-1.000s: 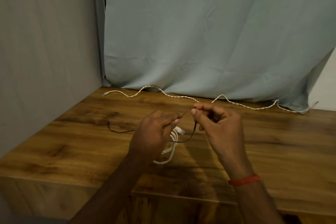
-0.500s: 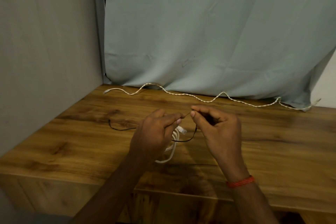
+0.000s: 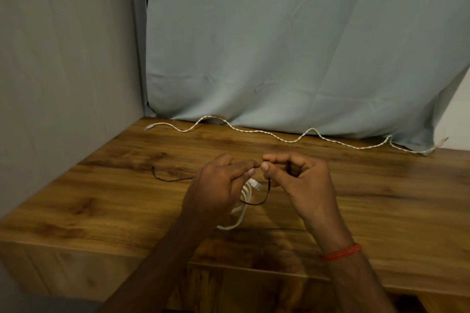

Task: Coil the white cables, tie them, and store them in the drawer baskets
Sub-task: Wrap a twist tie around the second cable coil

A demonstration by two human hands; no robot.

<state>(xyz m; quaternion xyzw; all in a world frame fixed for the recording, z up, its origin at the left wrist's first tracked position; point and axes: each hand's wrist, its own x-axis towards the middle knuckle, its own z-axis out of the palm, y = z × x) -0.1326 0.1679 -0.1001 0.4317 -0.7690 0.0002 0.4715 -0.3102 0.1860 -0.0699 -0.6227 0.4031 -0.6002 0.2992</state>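
Note:
A coiled white cable [image 3: 241, 207] hangs under my left hand [image 3: 218, 185], which grips it above the wooden table; its white plug [image 3: 255, 184] sticks out between my hands. A thin dark tie wire [image 3: 259, 203] loops below the coil, and its other end trails left on the table [image 3: 167, 180]. My right hand [image 3: 297, 180] pinches the wire between thumb and forefinger, fingertips nearly touching those of my left hand. A second, braided white cable [image 3: 279, 138] lies stretched out in waves along the back of the table. No drawer baskets are in view.
The wooden table [image 3: 381, 201] ends at a front edge just below my forearms. A grey panel [image 3: 66, 71] stands on the left and a pale blue curtain [image 3: 292, 46] hangs behind.
My hands have drawn closer together, so the short stretch of wire between the fingertips has shrunk. The loop of wire below hangs a little lower. The braided cable has not moved.

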